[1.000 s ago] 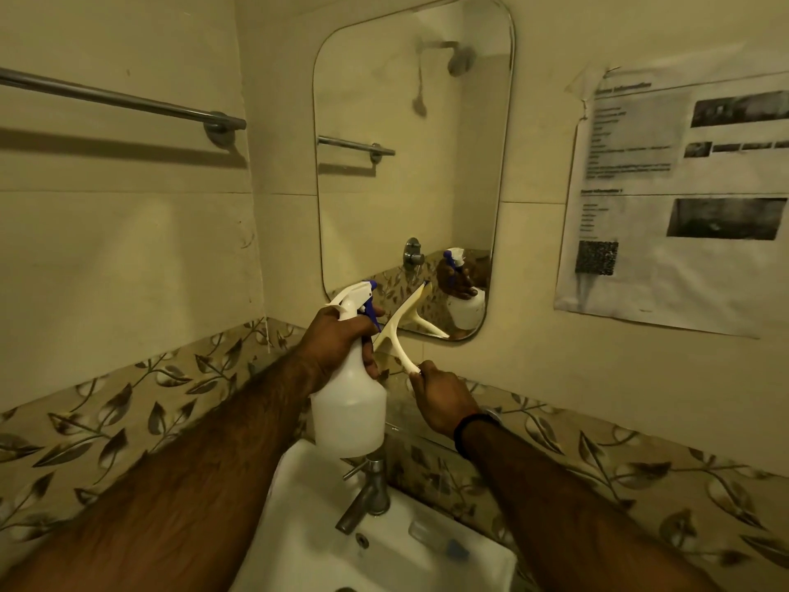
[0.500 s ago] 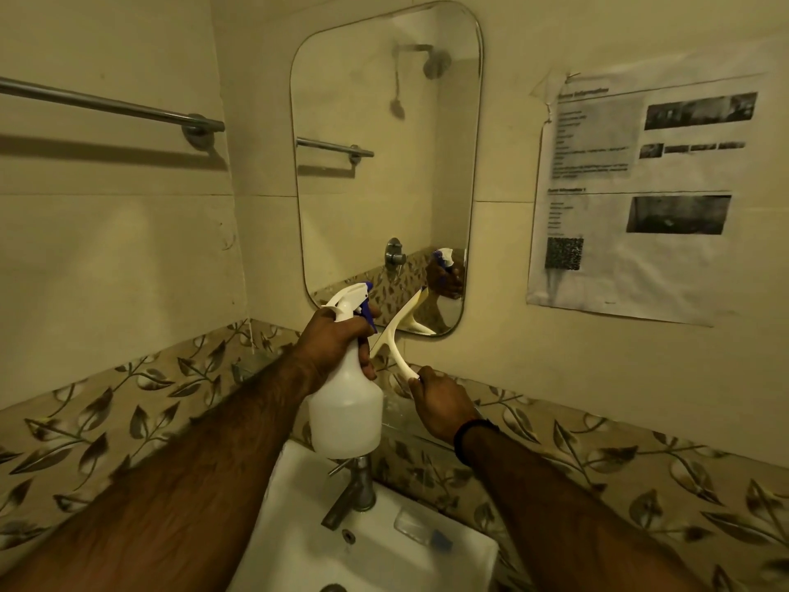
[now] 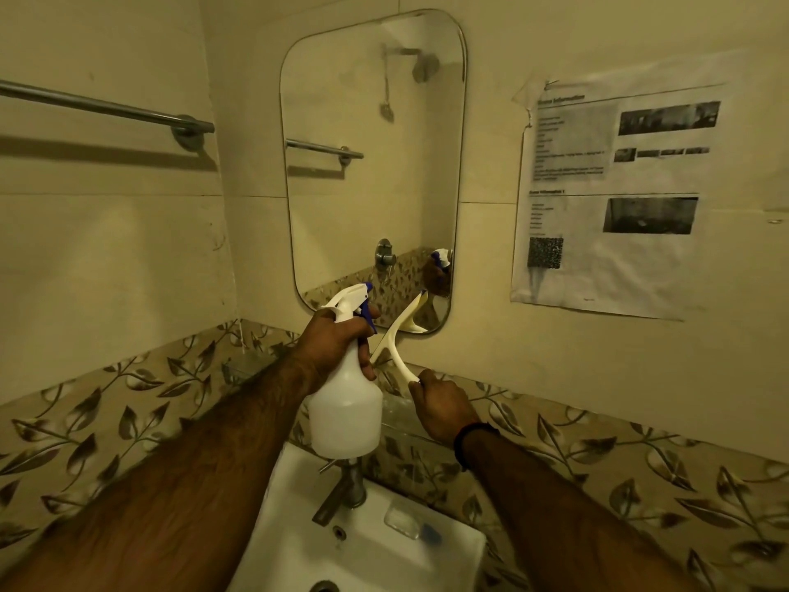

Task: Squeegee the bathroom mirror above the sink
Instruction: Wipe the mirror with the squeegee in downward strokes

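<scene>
Your left hand [image 3: 337, 339] grips spray bottle [image 3: 345, 414], nozzle aimed at mirror [image 3: 371, 164], likely to wet glass. Right hand [image 3: 442, 405] clutches squeegee [image 3: 399, 341] handle, blade tilted near mirror's lower edge, above sink [image 3: 371, 544].

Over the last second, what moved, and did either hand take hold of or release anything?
Nothing was taken or released. The view drifted rightward. The left hand keeps gripping the spray bottle, the right hand the squeegee, blade still low by the mirror.

White spray bottle [image 3: 345, 414], blue trigger; squeegee [image 3: 399, 338] maybe cream.
</scene>
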Available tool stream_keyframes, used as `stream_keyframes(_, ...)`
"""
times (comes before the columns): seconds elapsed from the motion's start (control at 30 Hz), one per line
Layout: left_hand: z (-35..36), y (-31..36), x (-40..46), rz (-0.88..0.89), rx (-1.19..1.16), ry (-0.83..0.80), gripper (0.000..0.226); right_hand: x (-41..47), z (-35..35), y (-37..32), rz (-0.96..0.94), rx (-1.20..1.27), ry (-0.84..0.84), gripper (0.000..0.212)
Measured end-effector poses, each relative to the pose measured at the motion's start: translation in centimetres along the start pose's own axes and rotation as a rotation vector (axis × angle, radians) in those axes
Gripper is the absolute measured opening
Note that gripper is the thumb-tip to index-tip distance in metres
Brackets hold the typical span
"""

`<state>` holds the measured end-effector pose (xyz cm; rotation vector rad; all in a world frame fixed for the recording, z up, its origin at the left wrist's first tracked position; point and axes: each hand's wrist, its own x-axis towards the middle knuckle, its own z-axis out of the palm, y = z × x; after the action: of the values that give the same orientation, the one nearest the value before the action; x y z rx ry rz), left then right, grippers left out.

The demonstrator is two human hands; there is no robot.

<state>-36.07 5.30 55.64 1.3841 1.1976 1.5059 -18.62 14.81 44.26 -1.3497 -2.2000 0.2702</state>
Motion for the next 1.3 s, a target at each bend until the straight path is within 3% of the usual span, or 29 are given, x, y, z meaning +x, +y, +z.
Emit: stream_keyframes(1.3,3.0,0.2,-1.3,-0.028,-0.039,-0.048,0.03,-4.8,-3.1,2.9,0.06,-0.061,0.003,0.034)
